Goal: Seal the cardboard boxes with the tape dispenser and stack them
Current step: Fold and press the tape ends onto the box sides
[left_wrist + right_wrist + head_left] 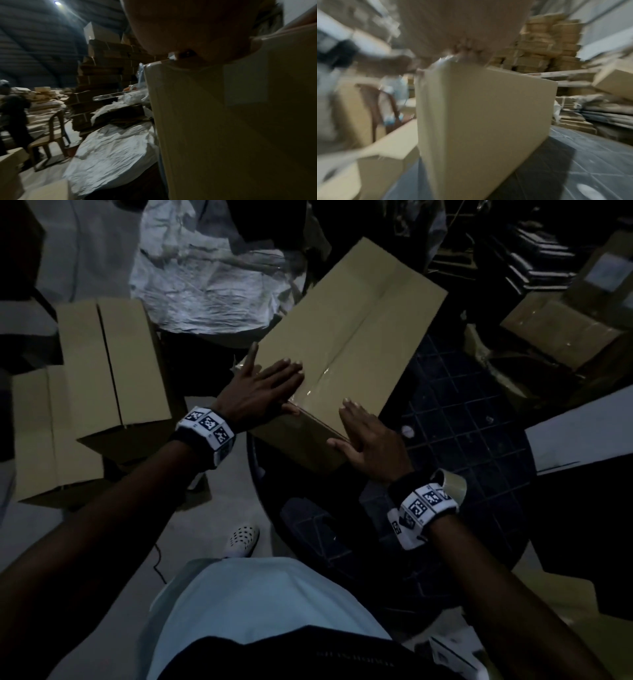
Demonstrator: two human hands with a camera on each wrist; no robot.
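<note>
A closed cardboard box (pixel 352 326) lies slanted on a dark round table (pixel 472 419). Shiny clear tape (pixel 325 374) covers the near end of its centre seam. My left hand (pixel 270 385) lies flat on the box top just left of the seam, fingers straight, thumb at the near edge. My right hand (pixel 366 436) presses flat on the near right corner, thumb down the front face. A roll of tape (pixel 454 486) shows beside my right wrist. Both wrist views are filled by the box (pixel 223 121) (pixel 479 115) under each palm.
Two unsealed boxes (pixel 109 364) (pixel 44 433) stand on the floor at left. A crumpled white sheet (pixel 205 278) lies behind them. More boxes (pixel 561 326) sit at the right. In the left wrist view a person (pixel 13 108) stands by a chair (pixel 51 135).
</note>
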